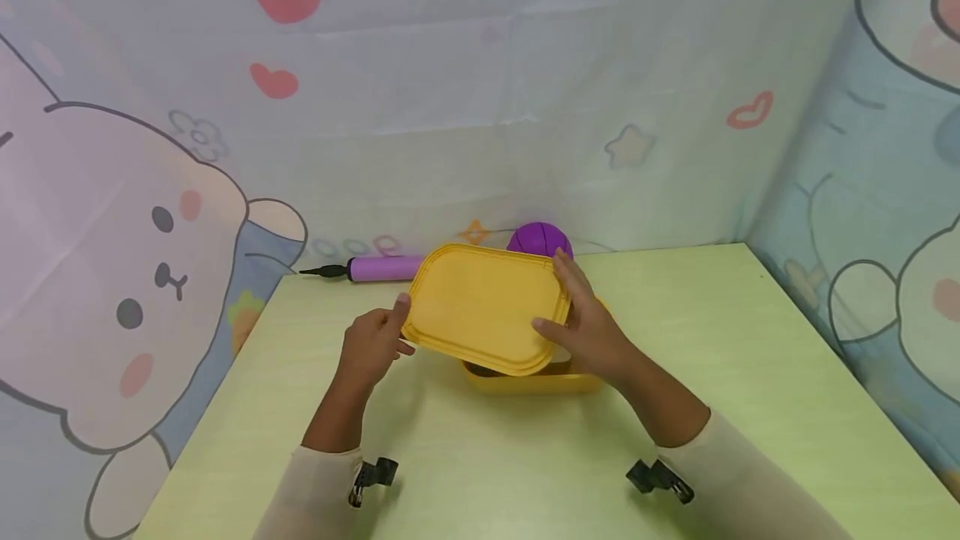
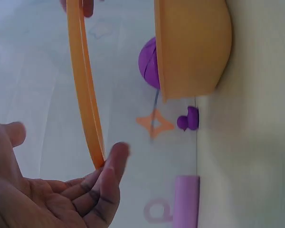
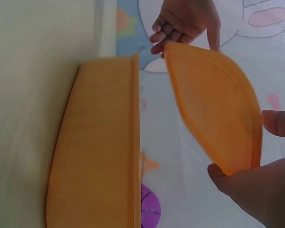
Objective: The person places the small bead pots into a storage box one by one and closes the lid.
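A flat yellow lid (image 1: 487, 302) with rounded corners is held tilted above a yellow box (image 1: 532, 383). My right hand (image 1: 592, 332) grips the lid's right end, its thumb on the upper face and a finger along the far edge. At the opposite end, my left hand (image 1: 372, 344) has its fingers under the edge. In the left wrist view those fingers (image 2: 115, 164) are loosely extended at the lid's edge (image 2: 85, 90), with the thumb apart. The box (image 3: 97, 142) stands upright on the table, its opening partly hidden by the lid.
A purple hand pump (image 1: 384, 268) with a black nozzle lies at the table's back edge. A purple ball (image 1: 540, 237) with dark lines is behind the box. Beside it sits a small purple figure (image 2: 189, 118). Printed cloth (image 1: 450, 107) hangs behind the table (image 1: 750, 357).
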`<action>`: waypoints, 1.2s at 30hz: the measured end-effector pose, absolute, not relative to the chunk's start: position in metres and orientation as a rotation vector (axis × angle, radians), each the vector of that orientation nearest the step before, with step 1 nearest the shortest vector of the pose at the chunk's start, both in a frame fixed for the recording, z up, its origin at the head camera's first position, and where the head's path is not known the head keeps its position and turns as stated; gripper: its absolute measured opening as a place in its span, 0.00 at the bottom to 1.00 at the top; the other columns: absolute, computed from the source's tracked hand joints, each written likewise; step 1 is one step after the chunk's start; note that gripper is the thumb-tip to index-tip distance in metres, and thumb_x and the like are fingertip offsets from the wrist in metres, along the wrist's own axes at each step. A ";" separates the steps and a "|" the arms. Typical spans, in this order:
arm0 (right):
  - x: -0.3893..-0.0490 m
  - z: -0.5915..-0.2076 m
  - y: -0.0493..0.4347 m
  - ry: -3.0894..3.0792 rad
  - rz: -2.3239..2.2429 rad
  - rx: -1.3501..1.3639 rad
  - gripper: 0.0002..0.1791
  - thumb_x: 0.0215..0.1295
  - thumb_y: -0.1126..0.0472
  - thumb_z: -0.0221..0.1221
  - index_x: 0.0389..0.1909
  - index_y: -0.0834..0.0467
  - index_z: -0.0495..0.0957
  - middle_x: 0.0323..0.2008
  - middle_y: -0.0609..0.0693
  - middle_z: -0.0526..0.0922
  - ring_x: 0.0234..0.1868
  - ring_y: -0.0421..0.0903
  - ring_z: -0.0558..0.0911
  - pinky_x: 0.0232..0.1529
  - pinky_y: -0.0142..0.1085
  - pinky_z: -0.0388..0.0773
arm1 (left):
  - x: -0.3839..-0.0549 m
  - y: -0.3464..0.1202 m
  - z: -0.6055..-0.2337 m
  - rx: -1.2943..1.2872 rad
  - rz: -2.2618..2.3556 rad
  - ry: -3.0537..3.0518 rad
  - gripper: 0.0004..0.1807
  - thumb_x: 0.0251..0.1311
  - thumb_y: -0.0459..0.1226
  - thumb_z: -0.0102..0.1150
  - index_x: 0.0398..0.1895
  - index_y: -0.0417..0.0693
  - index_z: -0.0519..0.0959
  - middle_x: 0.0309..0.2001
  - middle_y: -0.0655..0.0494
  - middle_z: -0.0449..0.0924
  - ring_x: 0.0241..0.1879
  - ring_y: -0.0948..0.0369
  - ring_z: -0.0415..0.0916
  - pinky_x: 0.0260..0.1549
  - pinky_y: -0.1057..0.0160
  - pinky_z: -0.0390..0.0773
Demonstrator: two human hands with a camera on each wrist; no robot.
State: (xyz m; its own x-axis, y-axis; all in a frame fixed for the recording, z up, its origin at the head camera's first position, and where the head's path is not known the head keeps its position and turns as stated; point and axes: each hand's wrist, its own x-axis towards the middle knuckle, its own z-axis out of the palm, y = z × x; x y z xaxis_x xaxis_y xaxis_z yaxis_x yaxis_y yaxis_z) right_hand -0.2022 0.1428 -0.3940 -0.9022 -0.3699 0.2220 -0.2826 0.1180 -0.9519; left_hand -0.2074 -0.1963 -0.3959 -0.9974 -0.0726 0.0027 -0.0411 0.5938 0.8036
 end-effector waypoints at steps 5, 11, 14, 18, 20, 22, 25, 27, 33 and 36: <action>-0.211 -0.394 0.159 2.467 -1.875 -0.648 0.51 0.83 0.54 0.59 0.92 0.48 0.35 0.91 0.48 0.31 0.92 0.58 0.35 0.88 0.66 0.41 | -0.196 -0.178 -0.397 0.016 -1.429 -2.839 0.44 0.81 0.69 0.44 0.60 0.34 0.83 0.45 0.39 0.93 0.39 0.45 0.93 0.41 0.53 0.89; -0.222 -0.392 0.182 2.479 -2.000 -0.573 0.46 0.86 0.50 0.54 0.92 0.51 0.37 0.91 0.49 0.41 0.92 0.55 0.42 0.89 0.61 0.42 | -0.194 -0.160 -0.398 -0.075 -1.603 -2.855 0.42 0.83 0.65 0.44 0.36 0.35 0.87 0.33 0.45 0.94 0.26 0.52 0.92 0.28 0.59 0.84; -0.226 -0.393 0.189 2.423 -2.073 -0.583 0.46 0.88 0.50 0.51 0.91 0.52 0.33 0.91 0.49 0.48 0.91 0.53 0.49 0.89 0.42 0.54 | -0.197 -0.155 -0.397 -0.069 -1.780 -2.860 0.49 0.82 0.70 0.36 0.35 0.34 0.87 0.31 0.43 0.93 0.26 0.52 0.92 0.27 0.60 0.86; -0.229 -0.394 0.196 2.482 -2.066 -0.766 0.40 0.90 0.57 0.46 0.91 0.53 0.36 0.90 0.52 0.52 0.91 0.54 0.50 0.80 0.20 0.58 | -0.200 -0.152 -0.395 -0.038 -2.003 -2.847 0.60 0.75 0.78 0.22 0.47 0.31 0.83 0.36 0.38 0.94 0.32 0.50 0.94 0.35 0.57 0.92; -0.230 -0.394 0.200 2.565 -2.014 -0.873 0.39 0.90 0.58 0.45 0.92 0.49 0.40 0.91 0.50 0.49 0.92 0.55 0.47 0.85 0.26 0.55 | -0.201 -0.153 -0.392 -0.038 -2.099 -2.826 0.63 0.71 0.81 0.18 0.51 0.30 0.80 0.41 0.34 0.93 0.36 0.49 0.95 0.39 0.55 0.93; -0.232 -0.392 0.204 2.656 -1.940 -0.966 0.39 0.90 0.52 0.47 0.92 0.44 0.41 0.91 0.45 0.47 0.91 0.55 0.49 0.89 0.42 0.55 | -0.202 -0.155 -0.388 -0.055 -2.170 -2.824 0.66 0.66 0.84 0.16 0.54 0.30 0.78 0.46 0.32 0.92 0.41 0.47 0.95 0.42 0.54 0.93; -0.233 -0.390 0.210 2.811 -1.809 -1.121 0.45 0.85 0.34 0.48 0.92 0.41 0.39 0.91 0.42 0.47 0.90 0.55 0.53 0.85 0.68 0.53 | -0.205 -0.160 -0.382 -0.146 -2.275 -2.842 0.74 0.60 0.87 0.12 0.58 0.26 0.78 0.52 0.30 0.91 0.47 0.44 0.94 0.48 0.53 0.93; -0.232 -0.390 0.213 2.906 -1.716 -1.258 0.52 0.80 0.25 0.47 0.92 0.45 0.38 0.91 0.45 0.46 0.89 0.55 0.57 0.82 0.74 0.53 | -0.207 -0.165 -0.379 -0.220 -2.341 -2.858 0.78 0.57 0.88 0.09 0.60 0.23 0.79 0.54 0.29 0.89 0.51 0.42 0.93 0.50 0.52 0.92; -0.222 -0.392 0.213 3.042 -1.483 -1.706 0.58 0.78 0.25 0.47 0.89 0.61 0.40 0.91 0.59 0.42 0.89 0.53 0.57 0.82 0.54 0.49 | -0.211 -0.173 -0.375 -0.323 -2.413 -2.900 0.80 0.59 0.88 0.10 0.64 0.21 0.79 0.59 0.27 0.86 0.54 0.41 0.92 0.55 0.49 0.91; -0.219 -0.393 0.212 3.051 -1.421 -1.802 0.58 0.78 0.25 0.47 0.89 0.61 0.41 0.91 0.59 0.43 0.90 0.51 0.56 0.84 0.47 0.46 | -0.213 -0.174 -0.375 -0.312 -2.381 -2.932 0.79 0.60 0.87 0.12 0.65 0.21 0.79 0.60 0.27 0.86 0.55 0.41 0.91 0.56 0.47 0.90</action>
